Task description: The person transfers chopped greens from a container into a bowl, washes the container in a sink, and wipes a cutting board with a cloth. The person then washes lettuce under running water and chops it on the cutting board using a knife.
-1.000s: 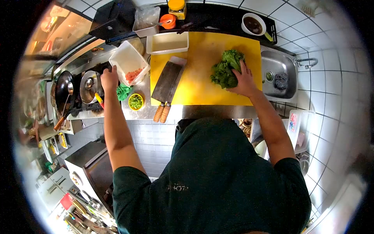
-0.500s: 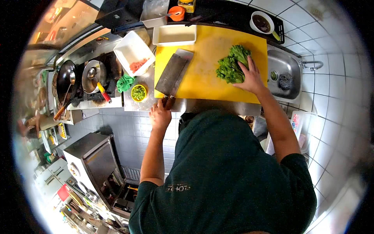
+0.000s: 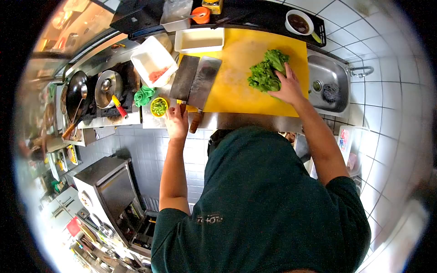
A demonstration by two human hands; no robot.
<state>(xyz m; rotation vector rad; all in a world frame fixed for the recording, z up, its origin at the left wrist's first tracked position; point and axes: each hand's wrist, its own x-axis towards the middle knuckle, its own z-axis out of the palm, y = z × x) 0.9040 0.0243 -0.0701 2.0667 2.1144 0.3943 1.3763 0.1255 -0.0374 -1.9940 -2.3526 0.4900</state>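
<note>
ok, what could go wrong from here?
1. Left hand is at the handle of the left cleaver, very close to the yellow bowl of chopped greens; a sideways swing might knock it.
2. The right cleaver lies close alongside; lifting one could drag or nudge the other.
3. The right cleaver's wooden handle juts past the near edge of the yellow cutting board; an arm might catch it.

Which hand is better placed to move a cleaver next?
Probably the left hand: it is at the handle of one cleaver, while the right hand is on the leafy greens.
</note>
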